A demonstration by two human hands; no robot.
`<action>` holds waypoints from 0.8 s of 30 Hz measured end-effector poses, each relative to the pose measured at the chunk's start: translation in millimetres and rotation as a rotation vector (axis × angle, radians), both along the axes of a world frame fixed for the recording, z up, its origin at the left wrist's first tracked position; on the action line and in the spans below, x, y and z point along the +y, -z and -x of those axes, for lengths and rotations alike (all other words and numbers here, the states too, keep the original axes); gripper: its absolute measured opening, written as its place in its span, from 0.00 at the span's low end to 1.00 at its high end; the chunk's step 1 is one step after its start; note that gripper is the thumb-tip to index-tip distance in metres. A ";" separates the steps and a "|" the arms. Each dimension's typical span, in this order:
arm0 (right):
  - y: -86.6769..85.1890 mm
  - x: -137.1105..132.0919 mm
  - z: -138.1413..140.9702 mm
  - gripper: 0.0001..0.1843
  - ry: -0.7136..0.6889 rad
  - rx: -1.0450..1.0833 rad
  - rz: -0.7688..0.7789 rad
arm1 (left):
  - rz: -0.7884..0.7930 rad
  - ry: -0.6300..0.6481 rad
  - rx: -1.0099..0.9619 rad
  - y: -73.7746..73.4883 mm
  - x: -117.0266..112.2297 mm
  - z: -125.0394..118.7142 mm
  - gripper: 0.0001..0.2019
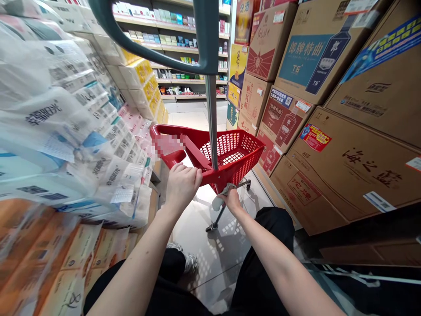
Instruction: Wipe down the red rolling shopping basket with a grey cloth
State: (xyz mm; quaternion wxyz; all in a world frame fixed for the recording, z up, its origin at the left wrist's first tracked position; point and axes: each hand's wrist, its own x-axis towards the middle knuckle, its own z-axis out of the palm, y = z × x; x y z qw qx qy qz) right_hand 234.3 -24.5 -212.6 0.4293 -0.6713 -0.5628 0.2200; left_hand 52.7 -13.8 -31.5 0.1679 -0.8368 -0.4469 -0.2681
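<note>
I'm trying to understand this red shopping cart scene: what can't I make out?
Head view:
Panel on red cart: pixelation hides its surface.
Grey handle: cut off by the top edge.
Surface beneath the pale cloth: hidden by cloth and right hand.
Distant shelf goods: labels too small to read.

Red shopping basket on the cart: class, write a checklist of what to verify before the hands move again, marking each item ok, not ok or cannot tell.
1. Left hand gripping the near edge of the red basket: ok.
2. Right hand holding the cloth low, beneath the basket: ok.
3. Grey handle free of both hands: ok.
4. Basket's far end clear of the stacked cartons: cannot tell.
5. Wheels locked against rolling: cannot tell.
</note>
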 end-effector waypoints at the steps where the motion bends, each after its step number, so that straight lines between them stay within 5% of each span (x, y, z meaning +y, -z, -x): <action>1: -4.0 -0.4 -0.4 0.10 0.008 -0.010 -0.010 | -0.001 0.001 -0.005 0.4 0.1 -0.2 0.17; 6: -34.5 0.3 3.4 0.14 0.060 -0.021 -0.195 | -0.003 0.016 -0.025 1.5 1.3 0.2 0.16; 13: -85.5 -15.5 1.6 0.15 0.100 0.252 -0.334 | 0.000 -0.007 0.015 -2.4 -3.0 0.1 0.17; 18: -128.5 -16.9 11.3 0.15 -0.003 0.174 -0.472 | 0.008 -0.005 0.003 -1.2 -7.8 -4.0 0.17; 24: -138.2 10.0 16.5 0.17 -0.156 -0.016 -0.485 | 0.021 0.011 -0.112 -3.0 -18.6 -12.5 0.12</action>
